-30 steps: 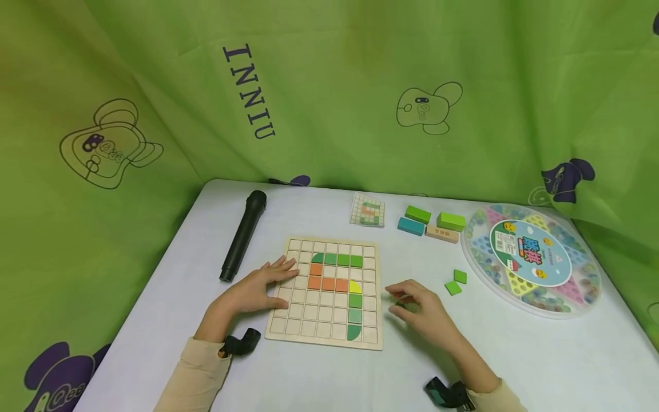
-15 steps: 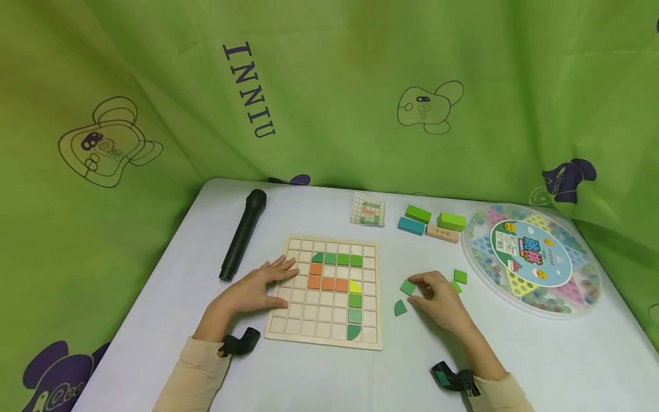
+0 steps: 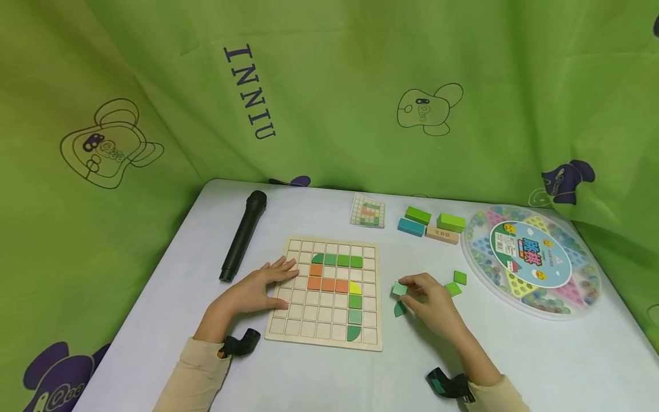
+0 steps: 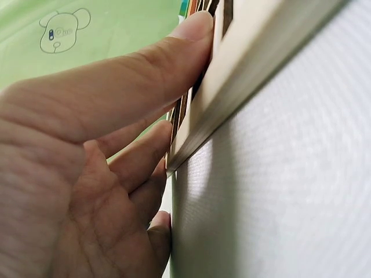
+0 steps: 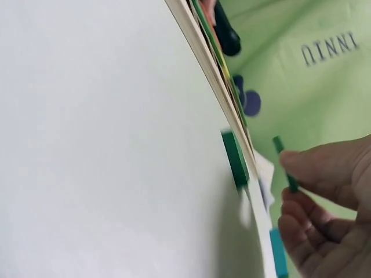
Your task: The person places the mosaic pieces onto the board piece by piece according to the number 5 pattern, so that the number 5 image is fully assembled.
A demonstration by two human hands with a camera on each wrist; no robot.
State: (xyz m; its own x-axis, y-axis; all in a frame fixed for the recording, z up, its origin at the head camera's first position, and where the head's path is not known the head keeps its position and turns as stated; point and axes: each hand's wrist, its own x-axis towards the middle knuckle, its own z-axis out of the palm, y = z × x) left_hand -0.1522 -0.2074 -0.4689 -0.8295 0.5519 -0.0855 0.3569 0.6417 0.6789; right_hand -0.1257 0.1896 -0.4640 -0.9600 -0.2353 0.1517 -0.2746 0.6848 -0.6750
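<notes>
Black microphone [image 3: 243, 235], lying lengthwise on the pale table [image 3: 319, 377] at the far left, well apart from the hands.

Left hand [image 3: 255, 289]: fingers straight and lightly spread, flat on the left edge of the wooden grid board [image 3: 309, 329]; the left wrist view shows the thumb [image 4: 145, 75] pressed along the board's rim. Nothing held.

Wooden grid board, centre of the table. Set in its cells: a green row with a rounded end piece near the top, orange squares [image 3: 328, 283] below it, one yellow quarter-round piece [image 3: 355, 287], and a green column running down the right side to a rounded piece [image 3: 353, 332] at the bottom.

Small pattern card [image 3: 368, 210], beyond the board toward the green curtain [image 3: 329, 86].

Right hand [image 3: 429, 300]: just right of the board, its grip pinching a pale green square tile [image 3: 399, 288] between thumb and fingertips, tile lifted slightly off the table and tilted. The right wrist view shows the tile edge-on at the fingertips [image 5: 293, 159].

Dark green quarter-round tile [image 3: 400, 309], flat on the table just below the held tile, beside the board's right edge.

Two bright green square tiles [image 3: 456, 283], loose on the table right of the hand.

Rectangular blocks [image 3: 431, 224]: two green, one teal, one plain wood, grouped at the back.

Round clear-lidded marble game tray [image 3: 530, 260], far right.
</notes>
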